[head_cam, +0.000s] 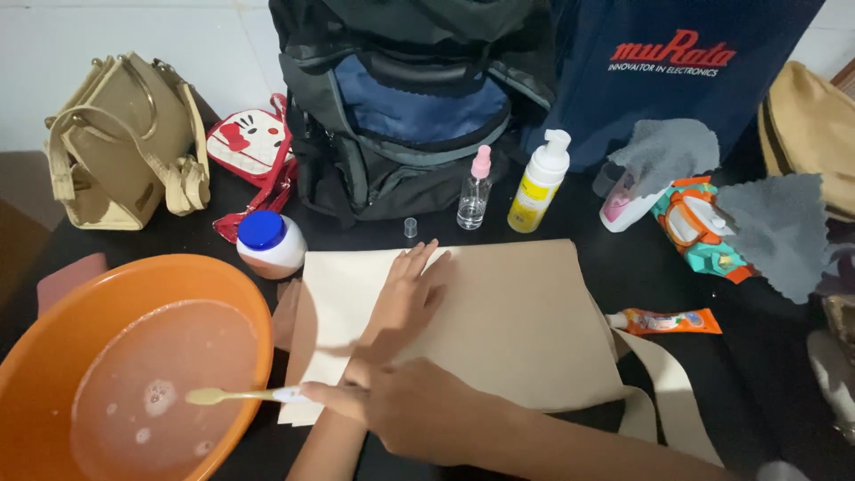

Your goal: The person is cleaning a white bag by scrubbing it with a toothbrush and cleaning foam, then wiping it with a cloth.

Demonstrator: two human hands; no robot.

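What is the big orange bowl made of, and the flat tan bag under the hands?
The round orange basin looks like smooth plastic: one even colour with a soft shine on its rim. The flat tan bag seems to be matte leather or faux leather; it lies stiff and uncreased, though which of the two I cannot tell.

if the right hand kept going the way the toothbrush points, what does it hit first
The right hand points its toothbrush leftward, with the bristle end already over the orange basin. Going straight on, it would likely meet the soapy water or the basin's far wall; its height is unclear.
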